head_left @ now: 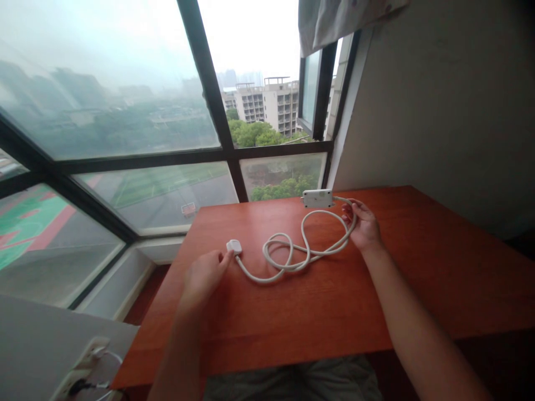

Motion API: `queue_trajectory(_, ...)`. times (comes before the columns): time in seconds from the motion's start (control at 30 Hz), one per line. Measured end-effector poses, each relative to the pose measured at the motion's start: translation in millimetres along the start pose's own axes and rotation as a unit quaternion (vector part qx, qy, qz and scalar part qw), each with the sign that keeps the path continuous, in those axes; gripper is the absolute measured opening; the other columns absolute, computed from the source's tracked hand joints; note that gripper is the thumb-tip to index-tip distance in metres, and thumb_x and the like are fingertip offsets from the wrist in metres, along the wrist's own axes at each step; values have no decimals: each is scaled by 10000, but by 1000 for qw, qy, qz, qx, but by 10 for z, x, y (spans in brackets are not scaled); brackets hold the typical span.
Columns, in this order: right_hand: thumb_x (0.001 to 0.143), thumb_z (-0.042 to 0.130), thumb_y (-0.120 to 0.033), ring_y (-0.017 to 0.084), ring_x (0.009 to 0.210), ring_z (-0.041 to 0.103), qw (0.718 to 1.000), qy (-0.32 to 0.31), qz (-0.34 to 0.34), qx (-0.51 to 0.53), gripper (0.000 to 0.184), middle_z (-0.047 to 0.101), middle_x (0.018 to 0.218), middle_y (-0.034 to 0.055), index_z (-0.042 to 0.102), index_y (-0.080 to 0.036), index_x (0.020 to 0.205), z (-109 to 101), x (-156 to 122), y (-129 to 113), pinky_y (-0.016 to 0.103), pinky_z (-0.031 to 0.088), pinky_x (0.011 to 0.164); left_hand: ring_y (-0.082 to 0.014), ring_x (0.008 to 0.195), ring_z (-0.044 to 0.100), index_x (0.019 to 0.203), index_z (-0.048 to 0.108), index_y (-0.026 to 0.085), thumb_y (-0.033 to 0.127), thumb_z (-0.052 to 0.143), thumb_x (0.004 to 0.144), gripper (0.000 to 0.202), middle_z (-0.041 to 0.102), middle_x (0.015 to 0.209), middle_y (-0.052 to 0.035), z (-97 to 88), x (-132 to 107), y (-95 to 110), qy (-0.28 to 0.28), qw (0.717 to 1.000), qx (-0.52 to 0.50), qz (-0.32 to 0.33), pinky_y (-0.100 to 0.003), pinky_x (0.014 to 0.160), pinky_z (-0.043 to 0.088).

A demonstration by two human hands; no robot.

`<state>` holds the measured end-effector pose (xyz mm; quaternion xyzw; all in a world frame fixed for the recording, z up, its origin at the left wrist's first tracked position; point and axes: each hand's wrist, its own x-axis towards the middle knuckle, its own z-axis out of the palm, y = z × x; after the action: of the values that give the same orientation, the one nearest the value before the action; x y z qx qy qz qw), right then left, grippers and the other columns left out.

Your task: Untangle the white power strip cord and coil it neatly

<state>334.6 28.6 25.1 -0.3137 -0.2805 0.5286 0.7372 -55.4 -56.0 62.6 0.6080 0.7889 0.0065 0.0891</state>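
A white power strip (pixel 317 198) lies near the far edge of the reddish wooden table (pixel 292 312). Its white cable (pixel 292 253) runs in loose loops across the tabletop to a white plug (pixel 234 246). My left hand (pixel 204 275) rests on the table with its fingertips touching the plug and the fingers curled. My right hand (pixel 363 225) lies beside the power strip, its fingers curled around the cable just below the strip.
Large dark-framed windows (pixel 209 156) stand beyond the table's far and left edges. A grey wall (pixel 438 100) rises at the right. At lower left a wall socket (pixel 87 362) has plugs and thin cables in it. My lap shows under the near table edge.
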Motion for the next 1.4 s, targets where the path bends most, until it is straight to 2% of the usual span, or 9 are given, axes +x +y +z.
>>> queue_trajectory(0.1,691,717,-221,88,686,644,1000,5,6,13,167,713,752,-10,691,-211,855,-4,3,-4,148,489,530,-313,850,652,838,634,207,670,386,819,526,701,928,-147,115,-29,90,-20,999,-25,6,-317,639,402)
queue_trajectory(0.23,699,716,-217,82,674,641,1000,3,13,15,163,712,740,-10,692,-205,860,-23,22,9,148,488,540,-323,893,656,946,579,185,483,494,826,332,690,981,-167,253,-64,239,35,998,-27,33,-344,693,431)
queue_trajectory(0.33,705,714,-208,82,704,650,1000,5,6,20,139,711,748,-23,688,-213,841,-31,36,26,170,514,622,-286,838,663,943,540,170,367,448,866,231,683,908,-153,292,-37,266,77,988,-112,69,-349,698,455)
queue_trajectory(0.4,707,714,-203,90,741,658,1000,4,-6,20,124,711,769,-30,686,-220,826,-29,38,31,202,529,705,-233,755,664,974,506,170,337,432,878,207,667,847,-105,262,-10,287,89,957,-253,111,-324,667,478)
queue_trajectory(0.53,720,718,-221,131,794,668,999,-46,16,11,120,716,800,-26,686,-236,835,10,3,11,344,534,861,-151,610,625,1047,493,174,380,482,868,274,586,753,-6,80,14,471,91,837,-507,184,-261,562,505)
queue_trajectory(0.67,727,713,-213,144,809,670,992,-111,43,37,130,713,763,-33,693,-244,852,92,-75,-34,427,484,967,-105,523,572,1073,570,161,371,525,846,312,545,726,14,-69,70,779,70,803,-552,212,-201,459,447)
queue_trajectory(0.77,733,700,-222,150,833,670,986,-145,37,73,127,708,740,-39,701,-255,855,144,-129,-71,450,445,1015,-75,483,516,1028,626,140,296,508,849,265,579,732,-5,-49,170,974,64,815,-523,240,-182,438,391)
queue_trajectory(1.1,765,672,-240,141,853,641,976,-193,18,102,144,662,717,-61,704,-313,885,316,-288,-141,499,375,1082,-147,684,630,976,648,166,213,536,831,189,694,757,-44,201,237,1445,23,857,-404,320,-227,600,457)
queue_trajectory(1.4,730,714,-302,166,825,613,971,-230,27,57,153,626,693,-39,709,-302,883,447,-390,-150,512,401,1044,-138,610,572,955,559,152,157,579,760,196,647,699,-17,77,272,1844,56,875,-383,291,-228,565,401)
